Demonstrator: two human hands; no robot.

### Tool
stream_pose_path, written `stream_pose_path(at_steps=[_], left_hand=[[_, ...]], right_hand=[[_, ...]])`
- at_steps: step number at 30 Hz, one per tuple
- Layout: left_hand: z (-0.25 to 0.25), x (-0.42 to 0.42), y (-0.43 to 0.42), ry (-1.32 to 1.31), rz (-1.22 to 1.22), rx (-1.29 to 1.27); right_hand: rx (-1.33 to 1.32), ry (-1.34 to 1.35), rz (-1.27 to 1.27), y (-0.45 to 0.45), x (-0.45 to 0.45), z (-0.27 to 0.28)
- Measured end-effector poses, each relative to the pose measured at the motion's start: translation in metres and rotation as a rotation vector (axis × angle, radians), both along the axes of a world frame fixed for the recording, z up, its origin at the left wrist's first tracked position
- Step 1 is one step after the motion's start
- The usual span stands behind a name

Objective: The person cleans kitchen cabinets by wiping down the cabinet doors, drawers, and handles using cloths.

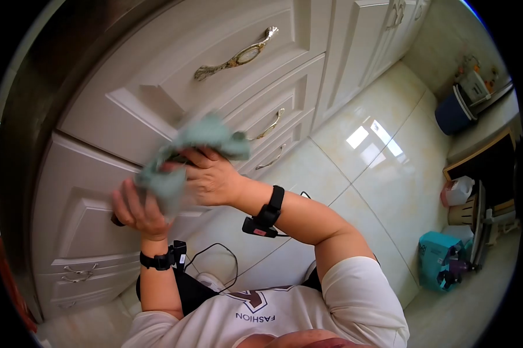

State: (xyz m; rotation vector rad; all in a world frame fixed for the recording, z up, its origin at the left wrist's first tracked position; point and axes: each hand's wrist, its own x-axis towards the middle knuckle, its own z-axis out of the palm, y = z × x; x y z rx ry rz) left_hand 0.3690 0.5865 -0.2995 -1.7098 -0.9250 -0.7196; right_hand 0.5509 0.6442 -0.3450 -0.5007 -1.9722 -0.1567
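Observation:
A pale green cloth, blurred by motion and bunched, is between my two hands in front of the white drawer fronts. My right hand is closed on the cloth's middle, its fingers partly sunk in the folds. Lower and to the left, my left hand has its bent, smeared fingers at the cloth's lower end and appears to grip it. A small dark piece, perhaps a drawer handle, sticks out beside that hand. Above the cloth, an ornate metal handle is fixed to the large drawer front.
More drawers with metal handles and cabinet doors continue to the right. Glossy tiles cover the floor. Along the right wall stand a dark blue bin, a white jug and a turquoise box. A black cable loops near my left wrist.

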Motion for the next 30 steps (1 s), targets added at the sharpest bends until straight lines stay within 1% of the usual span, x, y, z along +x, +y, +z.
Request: stream_pose_path(at_steps=[1,2,4,5,7,8,10,12,13,14,15,17,19,21,22,23,25,26,28,30], left_hand=[[0.001,-0.002,0.000,-0.005,-0.024,0.002],[0.002,-0.004,0.000,-0.009,-0.048,0.003],[0.004,0.000,-0.004,0.002,0.036,-0.050],[0.005,-0.001,-0.005,0.019,0.035,-0.045],[0.003,-0.006,-0.006,0.018,0.016,-0.048],[0.002,-0.008,-0.006,0.024,-0.003,-0.063],[0.000,-0.009,-0.007,0.018,-0.004,-0.066],[-0.002,-0.009,-0.006,0.041,0.000,-0.049],[-0.004,-0.010,-0.005,0.037,0.000,-0.044],[-0.006,-0.012,-0.005,0.043,0.000,-0.041],[-0.007,-0.012,-0.005,0.050,0.000,-0.040],[-0.007,-0.011,-0.006,0.051,0.001,-0.040],[-0.007,-0.011,-0.006,0.057,-0.004,-0.037],[-0.007,-0.012,-0.007,0.056,0.002,-0.053],[-0.006,-0.012,-0.007,0.055,0.006,-0.051],[-0.007,-0.013,-0.007,0.039,-0.014,-0.067],[-0.007,-0.012,-0.009,0.023,-0.025,-0.081],[-0.006,-0.010,-0.009,0.026,-0.012,-0.074],[-0.004,-0.012,-0.009,0.028,0.002,-0.063],[-0.005,-0.012,-0.008,0.036,-0.007,-0.060]], right_hand=[[-0.232,0.015,0.245,0.005,0.004,0.009],[-0.075,0.000,0.197,0.014,0.014,0.012],[-0.221,-0.022,0.069,0.038,0.032,0.012],[-0.233,0.049,-0.074,0.049,0.047,0.013],[-0.150,0.097,-0.530,0.080,0.085,0.001],[-0.057,0.077,-0.838,0.096,0.104,-0.010],[-0.152,0.304,-0.754,0.109,0.148,-0.004],[-0.345,0.701,-0.344,0.112,0.167,0.005],[-0.147,0.487,-0.592,0.115,0.172,0.007],[-0.144,0.484,-0.591,0.122,0.164,0.005],[-0.294,0.881,-0.234,0.130,0.147,-0.002],[-0.379,1.126,-0.054,0.119,0.093,0.006],[-0.313,0.996,-0.256,0.064,0.042,0.019],[-0.218,0.508,-0.261,0.018,0.015,0.020],[-0.170,0.261,-0.258,0.011,0.009,0.020],[-0.170,0.257,-0.253,0.012,0.007,0.020],[-0.006,0.061,-0.293,0.017,0.001,0.018],[-0.004,0.062,-0.285,0.023,0.007,0.016],[-0.472,0.190,-0.081,0.047,0.038,0.011],[-0.043,0.078,-0.832,0.080,0.063,-0.024]])
